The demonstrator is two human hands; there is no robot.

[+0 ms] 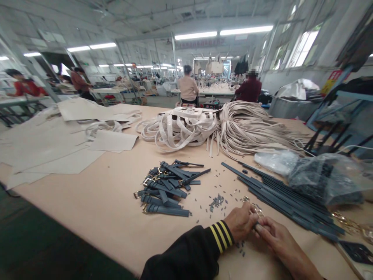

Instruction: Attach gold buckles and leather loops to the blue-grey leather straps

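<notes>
My left hand [239, 223], in a black sleeve with yellow-striped cuff, is closed with its fingertips pinched together. Right against it, my right hand [269, 232] is closed too. A small dark blue strap piece [255, 225] shows between the fingers of both hands, mostly hidden by them. Gold buckles [257, 210] lie just beyond the fingers. Left of the hands is a heap of short dark blue buckle straps [166, 184]. Small dark bits [218, 201] are gathered between that heap and my hands, with more scattered around. Long dark blue strips [285, 200] lie to the right.
Bundled beige straps [244, 128] and a looped pile of pale webbing [183, 128] cover the table's far side. Beige sheets [58, 144] spread at left. Plastic bags [326, 177] and gold hardware [346, 222] sit at right. Several people work at tables beyond.
</notes>
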